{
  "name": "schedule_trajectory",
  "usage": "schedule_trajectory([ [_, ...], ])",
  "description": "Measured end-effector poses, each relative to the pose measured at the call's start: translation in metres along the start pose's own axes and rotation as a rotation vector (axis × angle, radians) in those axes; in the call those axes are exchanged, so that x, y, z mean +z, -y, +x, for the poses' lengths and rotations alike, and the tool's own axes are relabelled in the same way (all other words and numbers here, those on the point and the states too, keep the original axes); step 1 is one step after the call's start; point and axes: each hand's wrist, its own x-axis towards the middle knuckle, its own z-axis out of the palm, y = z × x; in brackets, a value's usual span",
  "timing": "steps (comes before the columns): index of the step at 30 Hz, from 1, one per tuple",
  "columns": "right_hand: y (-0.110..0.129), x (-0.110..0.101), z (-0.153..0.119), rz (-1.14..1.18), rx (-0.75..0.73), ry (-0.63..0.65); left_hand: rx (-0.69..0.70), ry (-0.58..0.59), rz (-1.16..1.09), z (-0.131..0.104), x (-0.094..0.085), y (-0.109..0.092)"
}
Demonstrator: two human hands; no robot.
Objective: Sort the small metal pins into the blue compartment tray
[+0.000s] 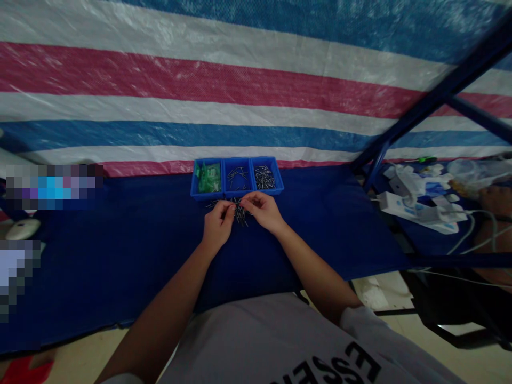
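Both hands meet over a loose pile of small dark metal pieces point(240, 215) on the blue surface. My left hand point(219, 220) has thumb and fingers pinched together, and my right hand point(263, 209) pinches just beside it. Whatever lies between the fingertips is too small to name. Directly beyond them sits a blue tray point(237, 195) with three compartments. Green plastic packets point(209, 178) fill the left one, a few thin metal pieces point(237, 175) lie in the middle one, and many short metal pieces point(264, 177) fill the right one.
Striped sheeting point(240, 85) hangs behind the blue surface point(152, 256). A dark blue metal frame point(424, 106) rises at the right. Past it are a white power strip point(416, 212), cables, plastic bags and part of another person's arm. Blurred items lie at the far left.
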Motion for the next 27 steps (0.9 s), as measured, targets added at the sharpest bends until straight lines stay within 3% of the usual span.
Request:
schedule_trajectory([
  [27, -0.0045, 0.0003, 0.0004, -0.016, -0.007, -0.013, -0.031, -0.044, -0.016, -0.0010, 0.0002, -0.0009],
])
